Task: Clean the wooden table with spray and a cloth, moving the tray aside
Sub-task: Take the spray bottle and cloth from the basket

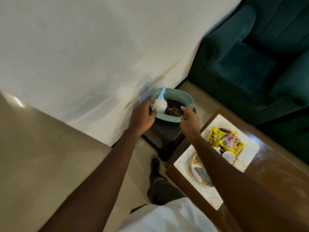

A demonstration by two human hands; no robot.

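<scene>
White shirt front [167, 218] lowest in view; both bare forearms reach forward from it. Left hand [142, 114]: thumb and fingers curled at the left wall of the teal basket [173, 118], touching the white spray bottle [159, 105]. Cannot tell whether it grips the bottle or the basket. Right hand [189, 121]: fingers curled onto the basket's right rim, holding it. The bottle stands tilted inside the basket, beside a dark checked cloth [175, 107]. The basket sits on a dark stool [163, 136] against the wall. Wooden table [275, 173] to the right carries the patterned tray [249, 151], which holds yellow snack packets [224, 141] and a cup [228, 156].
</scene>
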